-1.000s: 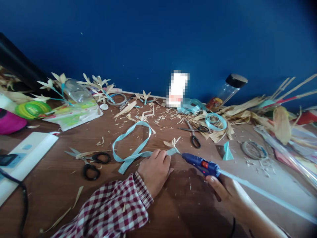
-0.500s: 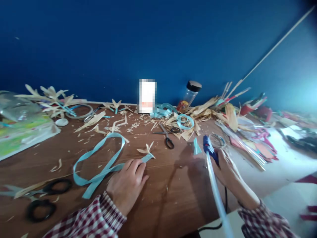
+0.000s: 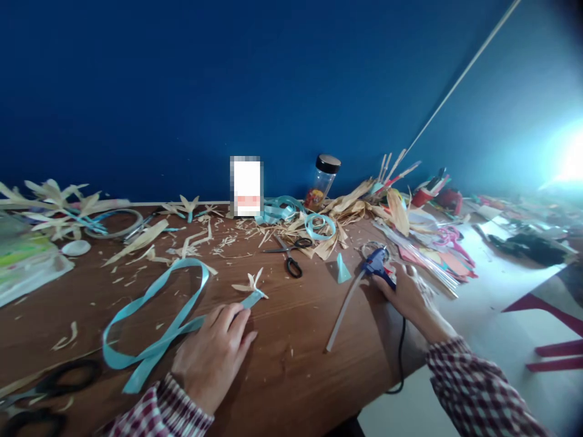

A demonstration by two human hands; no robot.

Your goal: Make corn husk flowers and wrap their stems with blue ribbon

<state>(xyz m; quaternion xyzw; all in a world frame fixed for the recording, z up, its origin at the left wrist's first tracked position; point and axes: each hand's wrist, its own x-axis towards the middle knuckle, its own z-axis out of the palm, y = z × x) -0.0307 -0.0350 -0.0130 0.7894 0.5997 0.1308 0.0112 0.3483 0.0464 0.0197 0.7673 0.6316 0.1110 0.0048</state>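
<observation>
My left hand (image 3: 213,355) lies palm down with its fingers curled over a light blue ribbon (image 3: 157,351), holding it against the table. One ribbon end sticks out past the fingers, with a small flower of pale dried husk (image 3: 250,284) on it. The rest loops away to the left. At the right, my right hand (image 3: 412,300) is around the handle of a blue hot glue gun (image 3: 376,263), its thumb along the near side. A long clear glue stick (image 3: 344,315) trails from the gun's back. A small blue folded piece (image 3: 342,269) stands left of the gun.
Black-handled scissors (image 3: 293,266) lie mid-table, and a larger pair (image 3: 68,377) at the near left. Husk scraps, ribbon coils (image 3: 320,226) and a tilted jar (image 3: 322,182) line the blue wall. A black cord (image 3: 401,358) hangs over the table's near edge.
My right hand has lowered the glue gun toward the table; its glue stick now points down-left instead of toward me. The view has turned right. My left hand stays on the ribbon.
</observation>
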